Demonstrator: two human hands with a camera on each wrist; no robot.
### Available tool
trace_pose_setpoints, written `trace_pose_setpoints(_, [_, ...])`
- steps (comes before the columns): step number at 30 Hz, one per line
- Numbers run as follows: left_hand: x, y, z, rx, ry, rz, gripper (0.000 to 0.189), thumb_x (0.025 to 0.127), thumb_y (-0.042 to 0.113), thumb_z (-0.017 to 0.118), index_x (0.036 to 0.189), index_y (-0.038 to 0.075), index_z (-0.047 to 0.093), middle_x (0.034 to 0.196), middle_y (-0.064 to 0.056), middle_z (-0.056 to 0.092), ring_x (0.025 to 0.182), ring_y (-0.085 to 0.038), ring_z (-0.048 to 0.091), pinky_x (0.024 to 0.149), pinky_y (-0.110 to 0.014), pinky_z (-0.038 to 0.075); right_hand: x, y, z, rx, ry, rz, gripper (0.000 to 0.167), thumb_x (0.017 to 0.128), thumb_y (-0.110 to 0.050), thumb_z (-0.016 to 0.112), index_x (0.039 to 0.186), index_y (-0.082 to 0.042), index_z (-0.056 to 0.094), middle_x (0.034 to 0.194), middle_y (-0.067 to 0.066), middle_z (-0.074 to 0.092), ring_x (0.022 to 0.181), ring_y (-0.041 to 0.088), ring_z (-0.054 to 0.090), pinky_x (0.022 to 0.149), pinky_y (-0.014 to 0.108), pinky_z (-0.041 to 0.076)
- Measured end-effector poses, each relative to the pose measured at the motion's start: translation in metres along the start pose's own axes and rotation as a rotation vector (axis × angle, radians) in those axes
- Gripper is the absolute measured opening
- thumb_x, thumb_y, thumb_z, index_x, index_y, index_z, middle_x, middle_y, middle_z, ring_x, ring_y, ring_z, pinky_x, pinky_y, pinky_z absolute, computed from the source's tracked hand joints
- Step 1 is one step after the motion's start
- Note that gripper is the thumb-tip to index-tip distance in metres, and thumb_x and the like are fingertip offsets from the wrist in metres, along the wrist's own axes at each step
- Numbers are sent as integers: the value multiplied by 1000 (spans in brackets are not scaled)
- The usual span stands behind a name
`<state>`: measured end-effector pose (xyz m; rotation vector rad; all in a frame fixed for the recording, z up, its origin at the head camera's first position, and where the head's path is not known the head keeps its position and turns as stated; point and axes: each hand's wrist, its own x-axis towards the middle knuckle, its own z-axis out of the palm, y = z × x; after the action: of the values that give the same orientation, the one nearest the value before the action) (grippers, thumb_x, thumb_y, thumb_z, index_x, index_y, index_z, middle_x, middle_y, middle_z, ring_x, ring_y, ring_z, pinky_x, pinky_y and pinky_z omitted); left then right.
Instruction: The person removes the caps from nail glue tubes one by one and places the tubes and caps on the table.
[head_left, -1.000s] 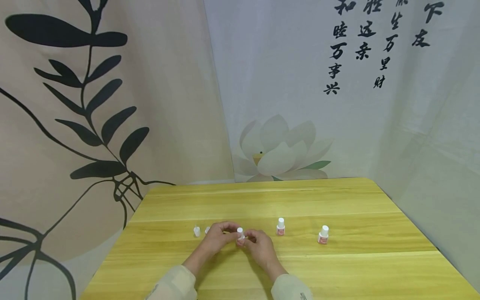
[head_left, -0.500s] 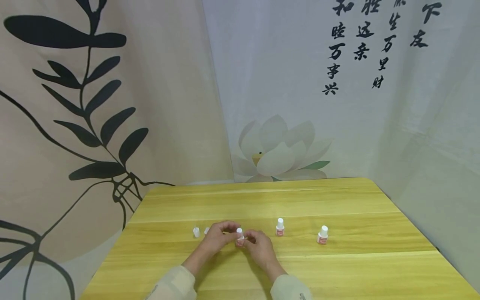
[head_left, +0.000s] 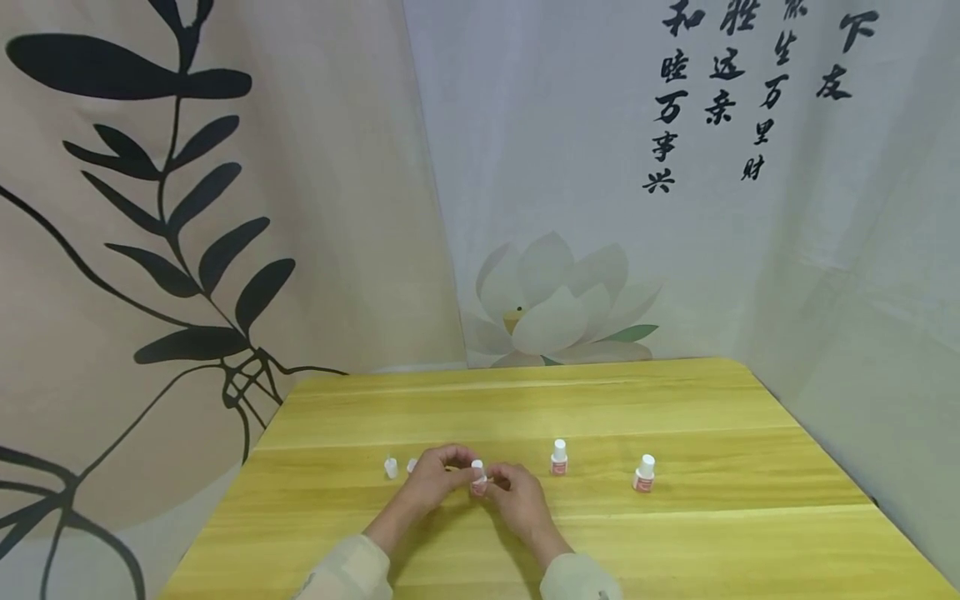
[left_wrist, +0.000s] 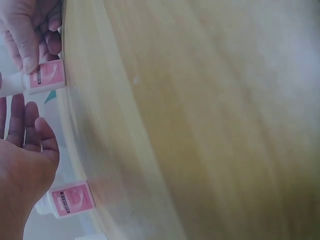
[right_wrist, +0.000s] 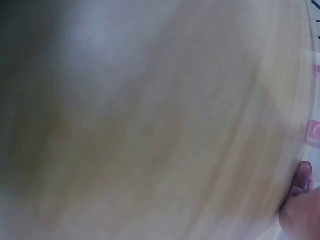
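In the head view, a small white bottle with a pink label (head_left: 478, 481) stands upright between both hands near the middle of the table. My left hand (head_left: 435, 481) pinches its white cap (head_left: 477, 464) from the left. From the right, my right hand (head_left: 519, 497) holds the bottle's body between thumb and fingers. The left wrist view shows the labelled bottle (left_wrist: 47, 77) close up, with the right thumb pressed on its label. Behind the left hand there, a second pink-labelled bottle (left_wrist: 72, 200) stands on the table; the head view hides it.
To the right stand two more capped bottles, one nearer the middle (head_left: 559, 458) and one farther right (head_left: 643, 474). Left of my left hand sits a small white cap-like piece (head_left: 391, 468), with another white piece (head_left: 412, 465) partly hidden. The wooden table (head_left: 345, 412) reaches back to a printed curtain (head_left: 360, 208).
The head view has tilted up slightly, so the scene sits a little lower. Both hands keep their hold on the bottle, with no clear movement.
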<state>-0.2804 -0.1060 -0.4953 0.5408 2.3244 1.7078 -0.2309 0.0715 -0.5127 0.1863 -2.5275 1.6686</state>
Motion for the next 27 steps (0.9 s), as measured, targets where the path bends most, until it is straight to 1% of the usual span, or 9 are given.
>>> trace_pose_setpoints(3, [0,-1,1,0,8,8,23,88,23,76,102,6,68,101,-4,65,97,-23,56,77,-41,50,-1,1,0,-2,2,-1,15,88,-26,75,93,-12,72,96,4,60,91,19,54,81,43,47])
trace_pose_setpoints(6, [0,-1,1,1,9,11,24,88,23,77,102,6,68,101,-4,65,97,-23,56,77,-39,50,-1,1,0,0,4,-1,16,88,-27,75,93,-12,72,96,3,60,91,19,54,81,43,47])
trace_pose_setpoints(14, [-3,1,-2,1,-4,-8,29,89,23,75,112,7,68,104,-6,64,97,-23,58,81,-41,50,1,0,0,26,-4,-11,15,88,-26,75,93,-12,73,94,0,65,89,17,57,80,40,48])
trace_pose_setpoints(20, [-3,2,-3,-13,-13,-7,24,91,22,72,110,6,70,103,-6,66,97,-23,57,82,-42,51,0,0,1,11,4,-14,15,87,-24,75,93,-11,72,95,2,63,89,18,56,80,41,48])
trace_pose_setpoints(27, [-2,2,-1,-5,5,5,23,90,21,74,106,6,69,103,-4,65,100,-25,56,80,-41,50,1,1,2,3,17,-18,15,87,-24,75,94,-10,72,96,4,62,90,18,56,81,42,48])
